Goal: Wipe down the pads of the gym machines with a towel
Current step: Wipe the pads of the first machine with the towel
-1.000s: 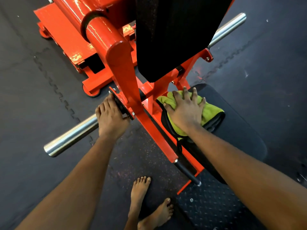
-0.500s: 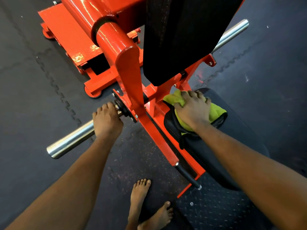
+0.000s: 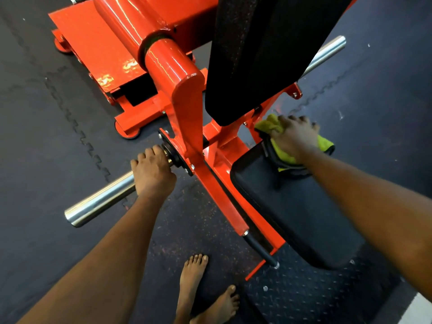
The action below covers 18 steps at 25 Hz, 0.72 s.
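Note:
A yellow-green towel with a dark edge (image 3: pixel 282 153) lies bunched at the far end of the black seat pad (image 3: pixel 297 206) of an orange gym machine. My right hand (image 3: pixel 293 136) grips the towel, fingers curled over it, right below the upright black back pad (image 3: pixel 264 54). My left hand (image 3: pixel 152 171) is wrapped around the chrome weight bar (image 3: pixel 98 202) on the machine's left side, close to its black collar. The towel's underside and my right fingertips are hidden.
The orange frame (image 3: pixel 187 118) rises between my hands, with an orange base plate (image 3: pixel 93 47) at the far left. A second chrome bar (image 3: pixel 327 54) sticks out at the right. My bare feet (image 3: pixel 194 277) stand on dark rubber floor beside a black tread plate (image 3: pixel 304 293).
My right hand curled from flat to a grip and pushed the towel along the seat pad toward the back pad. My left hand closed around the chrome bar.

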### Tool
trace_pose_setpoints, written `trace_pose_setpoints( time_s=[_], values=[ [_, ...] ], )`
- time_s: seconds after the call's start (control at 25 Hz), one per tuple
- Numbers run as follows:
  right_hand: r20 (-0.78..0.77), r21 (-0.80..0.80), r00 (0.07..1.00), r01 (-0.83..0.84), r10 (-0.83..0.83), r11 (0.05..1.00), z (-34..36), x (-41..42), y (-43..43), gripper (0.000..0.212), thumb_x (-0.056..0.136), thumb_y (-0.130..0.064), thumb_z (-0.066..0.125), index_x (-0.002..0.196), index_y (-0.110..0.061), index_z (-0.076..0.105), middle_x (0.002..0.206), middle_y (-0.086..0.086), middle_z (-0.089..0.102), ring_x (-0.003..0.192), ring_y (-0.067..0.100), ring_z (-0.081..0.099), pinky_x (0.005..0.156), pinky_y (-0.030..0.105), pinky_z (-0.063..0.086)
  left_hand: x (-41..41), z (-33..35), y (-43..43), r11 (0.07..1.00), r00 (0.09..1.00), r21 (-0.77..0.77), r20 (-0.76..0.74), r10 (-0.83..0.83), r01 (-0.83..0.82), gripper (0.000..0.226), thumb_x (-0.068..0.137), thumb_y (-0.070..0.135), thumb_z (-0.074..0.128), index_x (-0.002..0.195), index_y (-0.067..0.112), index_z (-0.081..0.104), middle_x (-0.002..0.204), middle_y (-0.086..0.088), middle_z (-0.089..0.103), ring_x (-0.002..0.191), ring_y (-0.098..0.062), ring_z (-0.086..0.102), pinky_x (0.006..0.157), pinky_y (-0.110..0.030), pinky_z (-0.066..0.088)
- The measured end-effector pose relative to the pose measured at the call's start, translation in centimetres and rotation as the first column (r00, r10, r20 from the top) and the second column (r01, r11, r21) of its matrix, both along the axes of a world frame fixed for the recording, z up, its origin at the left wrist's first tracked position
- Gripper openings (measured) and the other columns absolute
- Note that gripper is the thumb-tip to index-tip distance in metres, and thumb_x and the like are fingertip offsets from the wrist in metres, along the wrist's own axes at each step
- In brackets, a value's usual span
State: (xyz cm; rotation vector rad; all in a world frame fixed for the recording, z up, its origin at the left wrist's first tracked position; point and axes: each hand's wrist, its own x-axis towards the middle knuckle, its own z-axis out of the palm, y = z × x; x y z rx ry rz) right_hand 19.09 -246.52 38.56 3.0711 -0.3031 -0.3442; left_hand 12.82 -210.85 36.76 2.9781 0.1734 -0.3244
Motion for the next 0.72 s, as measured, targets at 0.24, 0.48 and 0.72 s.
trace_pose_setpoints(
  time_s=[0.24,0.48,0.72],
  values=[
    [-0.087,0.144,0.979,-0.172,0.186,0.974,-0.2,-1.5,5.8,0.05,0.096,-0.06,0.049,0.138,-0.034,0.057,0.145,-0.003,0.057,0.137,0.024,0.047,0.116,0.054,0.025,0.3,0.5,-0.1,1.0,0.999,-0.009,-0.046,0.008,-0.008,0.04,0.079,0.017,0.07,0.111,0.007,0.046,0.112,-0.016,0.056,0.108,-0.039,0.053,0.09,-0.047,0.037],
    [0.132,0.183,0.823,-0.568,0.553,0.802,-0.7,-10.7,9.3,0.046,0.091,-0.057,0.057,0.13,-0.034,0.061,0.136,-0.006,0.06,0.131,0.022,0.051,0.111,0.056,0.032,0.0,0.7,-0.5,1.0,0.999,0.005,-0.029,0.018,-0.017,0.041,0.078,0.015,0.071,0.11,0.005,0.047,0.113,-0.018,0.057,0.108,-0.041,0.052,0.09,-0.048,0.037],
    [0.22,0.084,0.948,-0.252,0.229,0.964,-0.6,-11.0,-0.3,0.056,0.095,-0.058,0.042,0.145,-0.035,0.049,0.154,-0.001,0.047,0.136,0.028,0.048,0.102,0.05,0.042,-0.5,0.0,-0.4,1.0,0.999,0.028,0.036,0.012,-0.013,0.041,0.076,0.012,0.073,0.108,0.003,0.048,0.108,-0.02,0.056,0.104,-0.043,0.052,0.088,-0.05,0.037]
  ],
)
